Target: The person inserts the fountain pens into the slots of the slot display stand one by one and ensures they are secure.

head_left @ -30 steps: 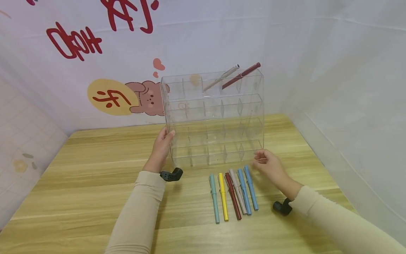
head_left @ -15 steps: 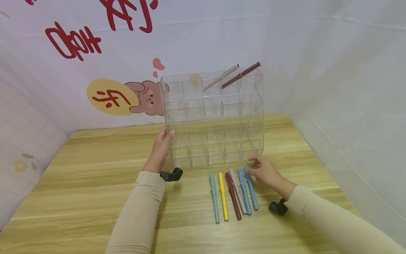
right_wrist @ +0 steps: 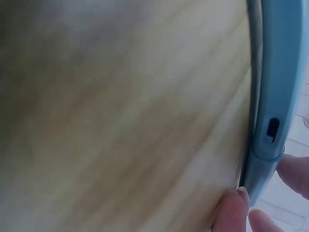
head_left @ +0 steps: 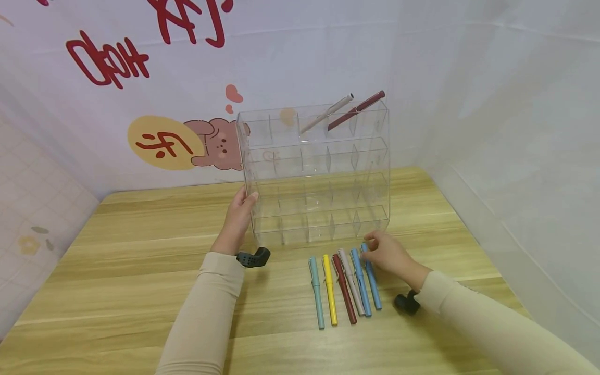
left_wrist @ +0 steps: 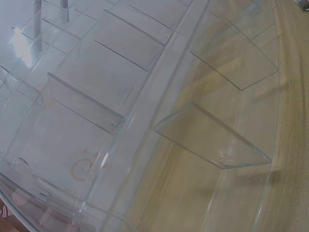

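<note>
My left hand (head_left: 238, 216) grips the left side of a clear acrylic pen rack (head_left: 281, 225), which stands upright with tiers of small compartments. At the far right of a row of pens, my right hand (head_left: 390, 256) pinches a blue pen (head_left: 373, 286) near its upper end. The right wrist view shows fingertips (right_wrist: 231, 210) on both sides of that pen, which still lies against the wood in the head view. Left of it lie a second blue pen (head_left: 361, 284), a grey-lilac pen (head_left: 351, 284), a dark red pen (head_left: 344, 289), a yellow pen (head_left: 330, 291) and a teal pen (head_left: 316, 294).
A silver-grey pen (head_left: 328, 113) and a dark red pen (head_left: 358, 110) lean to the right in the rack's top tier. The wooden table (head_left: 140, 260) ends at a printed curtain (head_left: 304, 52) behind the rack, with white cloth (head_left: 506, 130) along the right.
My right hand has moved left from the rack's lower right corner and its fingers have closed on the rightmost blue pen. My left hand stays on the rack.
</note>
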### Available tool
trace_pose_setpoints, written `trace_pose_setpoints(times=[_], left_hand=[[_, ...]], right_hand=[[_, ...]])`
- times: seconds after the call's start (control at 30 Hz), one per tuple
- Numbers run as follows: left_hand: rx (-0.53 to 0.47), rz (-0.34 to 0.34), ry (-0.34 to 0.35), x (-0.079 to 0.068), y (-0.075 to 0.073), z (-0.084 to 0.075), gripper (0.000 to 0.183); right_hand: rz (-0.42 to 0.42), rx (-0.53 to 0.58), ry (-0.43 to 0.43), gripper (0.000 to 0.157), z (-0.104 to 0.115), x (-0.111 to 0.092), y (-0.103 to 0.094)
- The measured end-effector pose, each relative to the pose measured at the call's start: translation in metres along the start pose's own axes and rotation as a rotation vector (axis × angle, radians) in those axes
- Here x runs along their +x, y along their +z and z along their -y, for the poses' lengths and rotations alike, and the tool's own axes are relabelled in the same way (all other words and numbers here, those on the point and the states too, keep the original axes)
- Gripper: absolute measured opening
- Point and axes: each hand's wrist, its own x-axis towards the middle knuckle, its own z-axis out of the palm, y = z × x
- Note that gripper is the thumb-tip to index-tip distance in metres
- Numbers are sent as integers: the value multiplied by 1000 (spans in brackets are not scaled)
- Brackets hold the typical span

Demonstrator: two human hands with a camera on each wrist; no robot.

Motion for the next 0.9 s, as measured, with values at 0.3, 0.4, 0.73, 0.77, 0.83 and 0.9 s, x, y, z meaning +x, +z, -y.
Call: trace_pose_setpoints(times=[0.3, 0.4, 0.73, 0.77, 0.83, 0.9], left_hand=[[4, 9, -2, -16, 3, -17, 52], [1, 8, -4, -15, 2, -15, 52], [-4, 10, 3, -6, 1, -7, 52], [-4, 8, 4, -4, 0, -4, 52], [2, 5, 9, -1, 0, 0, 52], [8, 1, 19, 1, -1, 4, 53]], right_hand=[[36, -40, 1, 51, 4, 4, -1], [43, -72, -9, 48, 6, 5, -1], [48, -156, -27, 42, 8, 9, 0], [50, -154, -23, 41, 8, 9, 0], [55, -141, -17, 39, 8, 9, -1], [62, -123, -14, 37, 9, 8, -1]])
